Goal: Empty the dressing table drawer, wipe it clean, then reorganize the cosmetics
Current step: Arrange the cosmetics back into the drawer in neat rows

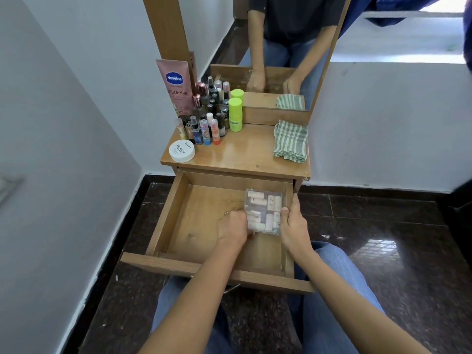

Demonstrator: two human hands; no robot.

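The wooden drawer (pixel 176 213) is pulled out below the dressing table top (pixel 245 154). A clear plastic box (pixel 264 210) filled with several pale tubes sits at the drawer's right side. My left hand (pixel 232 228) grips the box's left edge, and my right hand (pixel 293 223) grips its right edge against the drawer wall. Apart from the box, only bare wood shows in the drawer. On the table top stand several small cosmetics bottles (pixel 204 126), a green-capped bottle (pixel 235 113), a pink Vaseline tube (pixel 176 85) and a white round jar (pixel 181 150).
A folded green-and-white striped cloth (pixel 291 141) lies on the table top's right side. A mirror (pixel 281 47) stands behind it. White walls close in on the left and right. The floor (pixel 383 238) is dark and glossy, and my knees sit under the drawer front.
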